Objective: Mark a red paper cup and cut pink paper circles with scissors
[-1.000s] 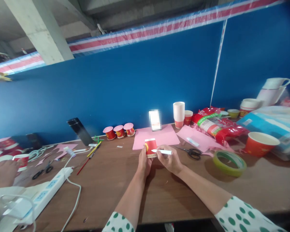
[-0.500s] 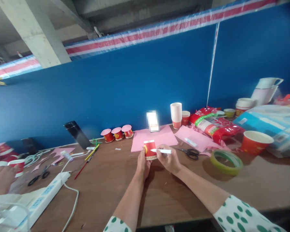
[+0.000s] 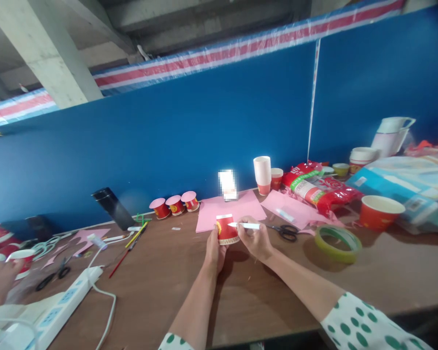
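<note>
My left hand (image 3: 214,250) is closed round a small red paper cup (image 3: 227,230), holding it upside down with the patterned rim at the bottom. A white marker pen (image 3: 248,226) is pinched in my right hand (image 3: 256,239), its tip pointing left at the cup's side; whether it touches the paper I cannot tell. Behind the cup lies pink paper (image 3: 204,218) on the brown table (image 3: 160,291). Black scissors (image 3: 287,233) rest just right of my right hand.
Several pink-topped red cups (image 3: 175,205) stand along the blue partition (image 3: 168,136). To the right are a tape roll (image 3: 338,244), a red paper cup (image 3: 381,214) and a red packet (image 3: 319,187). At left lie a power strip (image 3: 63,304) and another person's hand (image 3: 0,282).
The view has shifted slightly, so most things sit a little further left. My hands keep the cup and pen in nearly the same pose. The other person's hand at left has moved slightly.
</note>
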